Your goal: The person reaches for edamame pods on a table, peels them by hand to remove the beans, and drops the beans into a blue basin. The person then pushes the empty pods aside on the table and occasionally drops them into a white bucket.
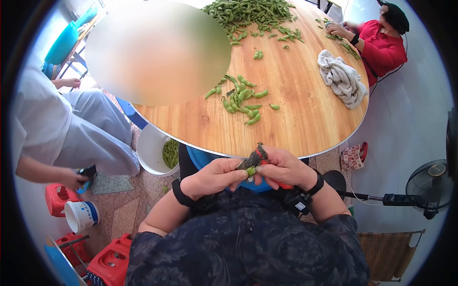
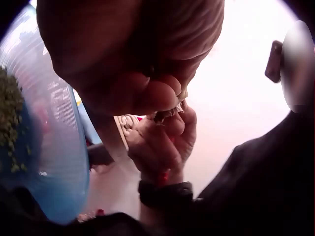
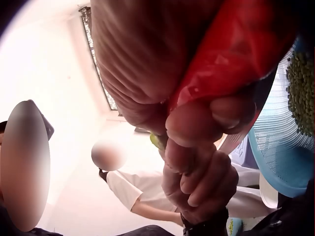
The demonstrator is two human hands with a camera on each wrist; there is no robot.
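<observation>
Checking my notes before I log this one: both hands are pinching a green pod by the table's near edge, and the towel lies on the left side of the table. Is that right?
Not quite: the towel lies on the right side of the table, as the head view shows. The left hand and right hand are pinching a green pod by its near edge.

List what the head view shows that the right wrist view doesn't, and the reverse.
Only the head view: the crumpled cloth, the fan and the pod pile on the table.
Only the right wrist view: the green beans inside the blue basket.
Both: the left hand, the right hand, the green pod at their fingertips and part of the basket.
</observation>
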